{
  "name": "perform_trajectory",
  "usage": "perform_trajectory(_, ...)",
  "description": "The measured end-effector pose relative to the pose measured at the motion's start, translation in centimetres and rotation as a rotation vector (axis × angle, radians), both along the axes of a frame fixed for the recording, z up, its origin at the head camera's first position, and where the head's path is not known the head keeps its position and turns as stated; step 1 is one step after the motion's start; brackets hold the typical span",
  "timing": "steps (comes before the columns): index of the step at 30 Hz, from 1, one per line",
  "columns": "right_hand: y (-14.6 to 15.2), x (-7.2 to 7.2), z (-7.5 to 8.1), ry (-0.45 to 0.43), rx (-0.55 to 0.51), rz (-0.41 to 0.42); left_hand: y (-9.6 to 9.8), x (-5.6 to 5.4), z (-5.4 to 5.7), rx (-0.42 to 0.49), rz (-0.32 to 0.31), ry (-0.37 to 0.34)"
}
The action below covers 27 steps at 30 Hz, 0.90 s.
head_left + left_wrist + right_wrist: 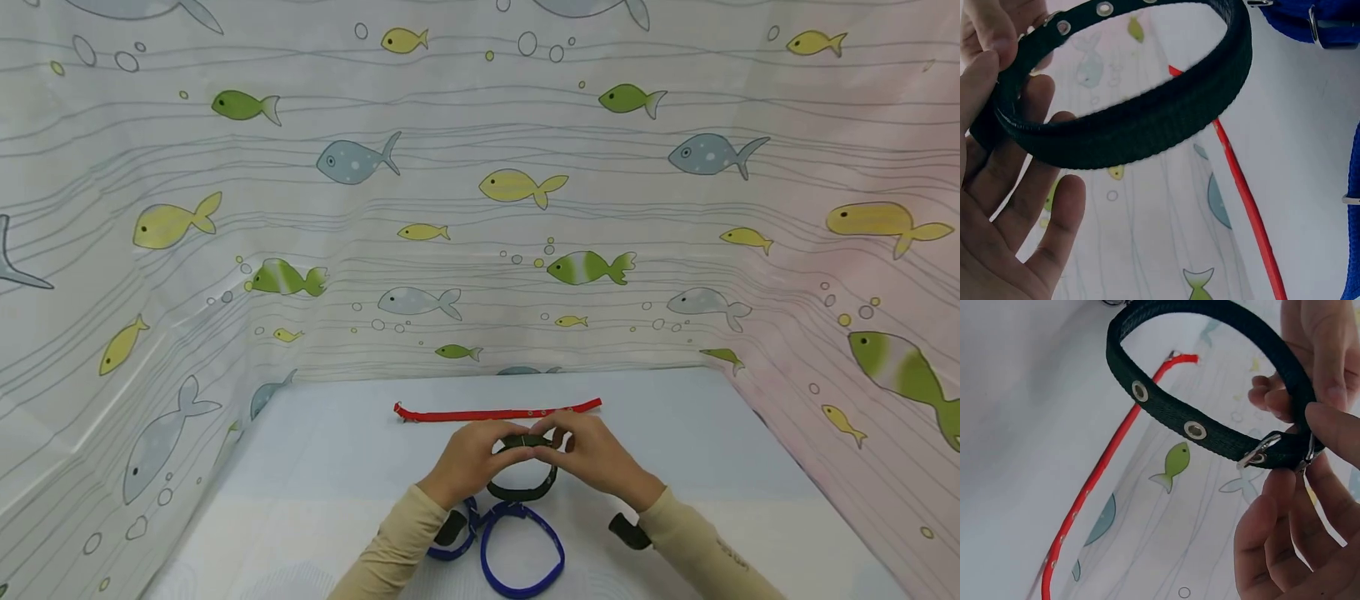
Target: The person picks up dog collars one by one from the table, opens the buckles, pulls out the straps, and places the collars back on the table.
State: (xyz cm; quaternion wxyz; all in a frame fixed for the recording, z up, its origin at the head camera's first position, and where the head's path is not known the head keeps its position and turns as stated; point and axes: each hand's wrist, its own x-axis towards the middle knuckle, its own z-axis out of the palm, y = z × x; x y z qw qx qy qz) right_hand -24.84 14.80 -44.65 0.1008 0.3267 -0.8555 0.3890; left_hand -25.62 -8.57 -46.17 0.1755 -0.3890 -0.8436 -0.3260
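A dark green collar (522,493), closed into a loop, is held up between both hands over the table. My left hand (474,457) pinches its strap from the left. From the right, my right hand (592,454) grips the same stretch, at the metal buckle (1266,450). Metal eyelets (1195,430) line the strap in the right wrist view, and the buckle prong sits at one of them. The padded outer band (1141,134) of the collar crosses the left wrist view.
Behind the hands a red collar (465,416) lies stretched straight across the table. Blue looped collars (522,593) lie nearer, partly behind the left forearm. The white table (322,450) is bordered by a fish-patterned curtain (480,275) at the back and sides.
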Motion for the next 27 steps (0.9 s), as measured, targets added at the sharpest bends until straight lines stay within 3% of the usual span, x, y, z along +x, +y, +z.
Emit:
perform_trajectory(11,0.25,0.06,0.04,-0.17,-0.109,-0.043,-0.25,-0.15,0.09,0.112,-0.049,0.051)
perform_trajectory(17,0.33,0.24,0.13,-0.211,-0.171,-0.026,-0.41,-0.17,0.1,0.149,-0.05,0.062)
perform_trajectory(20,0.25,0.4,0.31,-0.135,-0.123,-0.033,-0.46,-0.06,0.2,0.14,-0.049,0.064)
perform_trajectory(24,0.09,0.47,0.76,0.062,0.019,-0.056,-0.42,0.02,0.31,0.103,-0.043,0.086)
perform_trajectory(27,0.15,0.43,0.96,0.15,0.089,-0.059,-0.36,0.04,0.22,0.074,-0.038,0.088)
